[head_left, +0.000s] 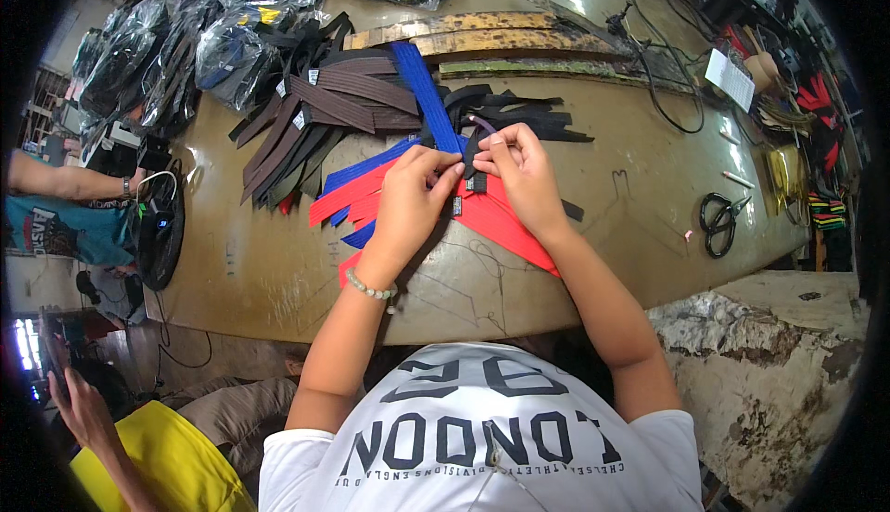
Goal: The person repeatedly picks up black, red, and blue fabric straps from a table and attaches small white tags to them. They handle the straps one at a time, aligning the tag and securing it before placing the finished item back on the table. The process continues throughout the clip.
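Note:
My left hand (415, 195) is closed, thumb and fingertips pinched at the lower end of a blue stitched belt (425, 90). Close beside it, my right hand (521, 176) is closed too, with a slim, dark purple tool (482, 125) sticking up from its fingers; its exact kind is too small to tell. A black belt end (475, 181) with a small label shows between the two hands. Beneath them lie red belts (505, 225), fanned out over more blue ones (357, 178). The fingers partly cover what they pinch.
Brown belts (357, 95) and black belts (528, 118) are heaped beyond my hands. Worn wooden bars (501, 41) lie behind. Black-handled scissors (718, 225) rest on the right, below a looping cable (654, 95). Plastic-wrapped bundles (236, 53) fill the far left. A co-worker's arm (74, 181) reaches in at left.

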Motion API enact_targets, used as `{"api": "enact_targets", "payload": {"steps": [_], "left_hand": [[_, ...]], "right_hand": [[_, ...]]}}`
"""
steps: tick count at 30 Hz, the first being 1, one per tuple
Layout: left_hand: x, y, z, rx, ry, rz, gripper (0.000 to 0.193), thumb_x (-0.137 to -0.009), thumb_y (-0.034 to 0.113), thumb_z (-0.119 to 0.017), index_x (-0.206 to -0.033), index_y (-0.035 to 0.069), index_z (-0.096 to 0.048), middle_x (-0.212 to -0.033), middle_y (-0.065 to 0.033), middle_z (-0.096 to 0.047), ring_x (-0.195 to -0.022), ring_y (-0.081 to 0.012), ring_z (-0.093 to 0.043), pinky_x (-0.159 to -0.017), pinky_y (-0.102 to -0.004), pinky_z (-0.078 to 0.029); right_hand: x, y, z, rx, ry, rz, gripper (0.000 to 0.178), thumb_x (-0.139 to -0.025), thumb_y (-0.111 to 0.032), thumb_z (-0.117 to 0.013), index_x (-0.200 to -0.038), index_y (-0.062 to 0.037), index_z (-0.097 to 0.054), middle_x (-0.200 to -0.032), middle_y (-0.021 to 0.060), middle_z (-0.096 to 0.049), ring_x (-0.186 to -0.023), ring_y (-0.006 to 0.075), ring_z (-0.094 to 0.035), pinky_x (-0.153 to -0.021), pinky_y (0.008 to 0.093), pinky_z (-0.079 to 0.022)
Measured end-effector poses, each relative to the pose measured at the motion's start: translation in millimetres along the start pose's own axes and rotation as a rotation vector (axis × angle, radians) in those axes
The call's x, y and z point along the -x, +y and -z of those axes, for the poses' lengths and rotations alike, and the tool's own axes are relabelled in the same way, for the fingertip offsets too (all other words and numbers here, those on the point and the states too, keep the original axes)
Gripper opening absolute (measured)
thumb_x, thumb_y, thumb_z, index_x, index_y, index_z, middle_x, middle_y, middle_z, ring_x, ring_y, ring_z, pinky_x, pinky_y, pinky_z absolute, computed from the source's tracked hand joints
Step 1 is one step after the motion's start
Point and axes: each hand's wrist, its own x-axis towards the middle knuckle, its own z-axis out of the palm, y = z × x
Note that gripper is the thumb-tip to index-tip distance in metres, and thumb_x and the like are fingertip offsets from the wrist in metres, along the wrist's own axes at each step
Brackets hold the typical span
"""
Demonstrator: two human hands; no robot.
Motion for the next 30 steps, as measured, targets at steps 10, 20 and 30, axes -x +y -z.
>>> {"api": "enact_targets", "payload": {"steps": [10,20,30], "left_hand": [[7.6,-8.4,-4.3,0.136,0.069,0.083,0.011,-0.088,0.009,-0.062,-0.090,-0.001,-0.062,-0.075,-0.0104,-0.060,-0.062,-0.0142,-0.056,-0.058,-0.0280,-0.046],[14.4,27.0,35.3,0.353,-0.302,-0.074,0.022,-0.082,0.021,-0.065,-0.071,0.003,-0.061,-0.064,-0.0038,-0.058,-0.056,-0.0099,-0.053,-0.052,-0.0271,-0.043],[-0.2,12.9,24.9,-0.360,-0.042,-0.052,0.035,-0.071,0.031,-0.078,-0.083,0.002,-0.061,-0.077,-0.0114,-0.057,-0.071,-0.0279,-0.058,-0.065,-0.0366,-0.048]], "right_hand": [[-2.9,1.9,12.4,0.197,-0.143,0.145,0.011,-0.083,0.007,-0.055,-0.075,0.0033,-0.048,-0.108,0.0124,-0.050,-0.099,0.0174,-0.059,-0.090,0.0313,-0.052],[-6.2,11.2,10.7,0.232,-0.013,0.155,0.016,-0.082,-0.010,-0.063,-0.077,0.0026,-0.054,-0.092,0.0115,-0.062,-0.086,0.0138,-0.060,-0.067,0.0291,-0.049],[-0.5,9.0,4.7,-0.079,0.013,0.053,0.014,-0.096,-0.012,-0.052,-0.093,0.0013,-0.052,-0.089,0.0102,-0.062,-0.080,0.0155,-0.063,-0.076,0.0290,-0.055]]}}
